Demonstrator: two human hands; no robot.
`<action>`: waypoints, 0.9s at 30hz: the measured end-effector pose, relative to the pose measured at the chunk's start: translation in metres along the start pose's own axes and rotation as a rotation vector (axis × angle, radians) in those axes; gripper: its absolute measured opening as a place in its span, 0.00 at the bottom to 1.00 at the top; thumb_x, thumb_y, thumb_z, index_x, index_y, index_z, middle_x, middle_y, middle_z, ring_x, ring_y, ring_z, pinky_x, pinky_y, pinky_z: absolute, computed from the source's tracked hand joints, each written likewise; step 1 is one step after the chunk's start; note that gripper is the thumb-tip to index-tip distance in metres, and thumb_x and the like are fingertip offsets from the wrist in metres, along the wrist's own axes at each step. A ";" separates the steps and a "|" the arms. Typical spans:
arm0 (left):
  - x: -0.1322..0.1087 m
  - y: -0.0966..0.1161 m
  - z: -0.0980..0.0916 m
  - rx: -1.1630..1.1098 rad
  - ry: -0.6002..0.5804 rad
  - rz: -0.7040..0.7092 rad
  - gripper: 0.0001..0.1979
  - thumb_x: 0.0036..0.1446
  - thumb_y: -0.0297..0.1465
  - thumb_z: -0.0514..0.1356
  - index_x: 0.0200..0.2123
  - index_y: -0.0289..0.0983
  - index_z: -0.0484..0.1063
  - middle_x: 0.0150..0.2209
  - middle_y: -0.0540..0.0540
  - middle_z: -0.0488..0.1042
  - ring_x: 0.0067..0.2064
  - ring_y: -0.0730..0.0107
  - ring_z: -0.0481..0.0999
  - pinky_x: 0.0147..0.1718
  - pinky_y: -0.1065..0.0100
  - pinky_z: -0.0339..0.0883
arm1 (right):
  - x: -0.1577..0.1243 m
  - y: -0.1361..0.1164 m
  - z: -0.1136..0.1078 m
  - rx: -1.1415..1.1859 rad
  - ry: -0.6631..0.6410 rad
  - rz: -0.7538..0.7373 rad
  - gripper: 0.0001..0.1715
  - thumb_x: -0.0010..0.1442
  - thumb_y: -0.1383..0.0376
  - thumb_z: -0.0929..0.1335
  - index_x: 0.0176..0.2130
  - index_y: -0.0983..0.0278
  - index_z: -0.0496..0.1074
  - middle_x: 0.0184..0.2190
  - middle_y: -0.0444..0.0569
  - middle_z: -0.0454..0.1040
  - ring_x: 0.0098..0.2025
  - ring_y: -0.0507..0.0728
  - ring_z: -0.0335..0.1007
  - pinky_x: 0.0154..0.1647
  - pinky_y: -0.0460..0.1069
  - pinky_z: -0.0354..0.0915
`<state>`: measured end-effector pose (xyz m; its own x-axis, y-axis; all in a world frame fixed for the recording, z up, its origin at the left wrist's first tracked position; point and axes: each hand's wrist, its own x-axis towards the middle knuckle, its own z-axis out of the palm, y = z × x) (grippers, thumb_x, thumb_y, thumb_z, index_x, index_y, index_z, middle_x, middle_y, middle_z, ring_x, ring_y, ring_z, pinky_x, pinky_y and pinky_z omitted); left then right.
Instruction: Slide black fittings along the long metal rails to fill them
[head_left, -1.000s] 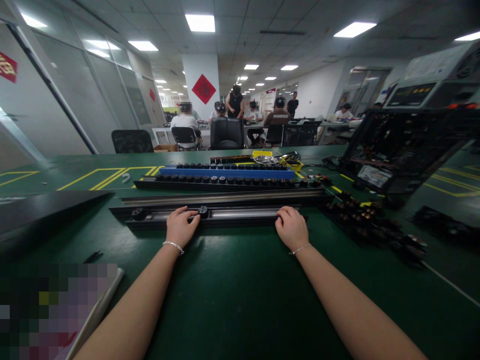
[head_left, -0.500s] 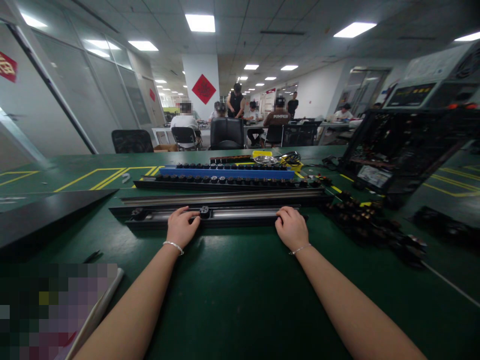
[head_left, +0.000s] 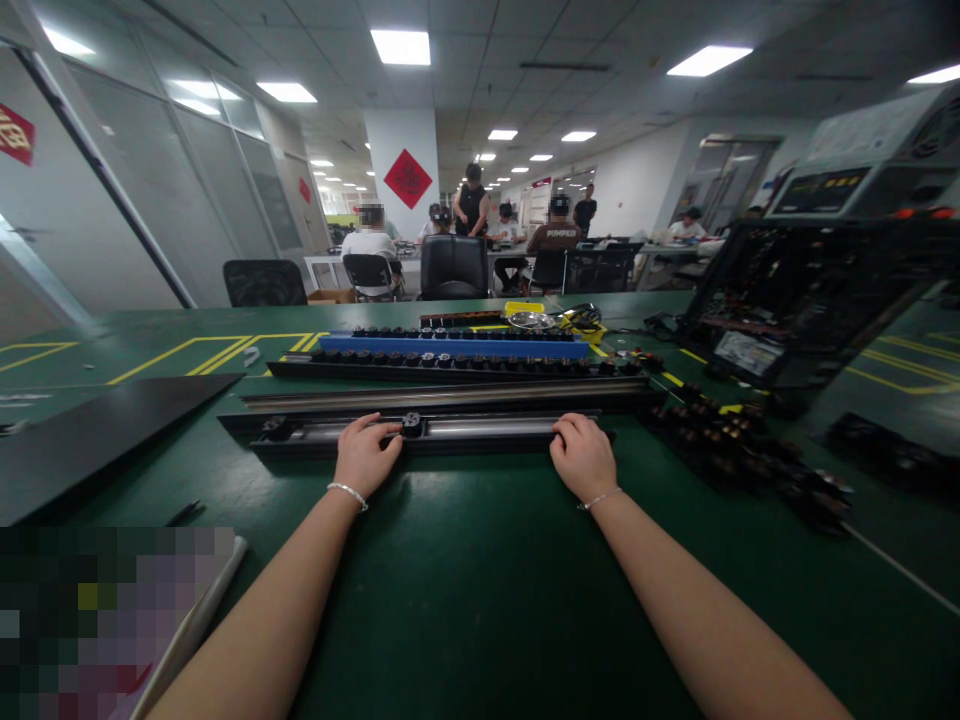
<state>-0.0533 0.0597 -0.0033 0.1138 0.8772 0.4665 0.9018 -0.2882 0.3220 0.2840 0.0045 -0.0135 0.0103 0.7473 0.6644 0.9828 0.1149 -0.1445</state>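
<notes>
A long black rail (head_left: 480,431) with a shiny metal channel lies across the green table in front of me. On it sits a small black round part (head_left: 412,424), with another dark round part (head_left: 276,428) near the rail's left end. My left hand (head_left: 366,452) lies over the rail, its bent fingers and thumb closed against the left side of the middle part. Toward the right end, my right hand (head_left: 583,456) curls its fingers over the rail. Its fingertips are partly hidden behind the hand.
Behind lie another metal-lined rail (head_left: 450,396), a black rail (head_left: 315,369) carrying several round parts, and a blue rail (head_left: 457,347). Dark small parts (head_left: 720,440) are heaped to the right, near an open black case (head_left: 795,290). A dark panel (head_left: 105,430) lies left.
My left hand and the middle round part have shifted very slightly to the right along the rail. My right hand stays in place.
</notes>
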 end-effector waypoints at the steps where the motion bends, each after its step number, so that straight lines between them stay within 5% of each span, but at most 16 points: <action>1: 0.000 0.000 0.000 0.001 -0.005 0.000 0.16 0.52 0.37 0.53 0.39 0.40 0.77 0.42 0.45 0.77 0.55 0.58 0.65 0.55 0.53 0.56 | 0.000 0.000 0.000 0.002 0.000 0.002 0.10 0.55 0.69 0.61 0.34 0.64 0.72 0.39 0.51 0.71 0.41 0.57 0.64 0.42 0.51 0.58; 27: -0.004 0.010 -0.002 -0.022 -0.075 0.125 0.16 0.52 0.37 0.53 0.42 0.42 0.74 0.45 0.46 0.76 0.56 0.57 0.64 0.56 0.51 0.54 | 0.000 0.001 0.002 0.008 0.024 -0.010 0.11 0.54 0.69 0.61 0.33 0.64 0.72 0.39 0.51 0.71 0.41 0.57 0.62 0.42 0.51 0.58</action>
<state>-0.0461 0.0529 0.0000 0.2562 0.8599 0.4416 0.8695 -0.4046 0.2834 0.2848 0.0059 -0.0154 0.0050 0.7299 0.6836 0.9814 0.1274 -0.1433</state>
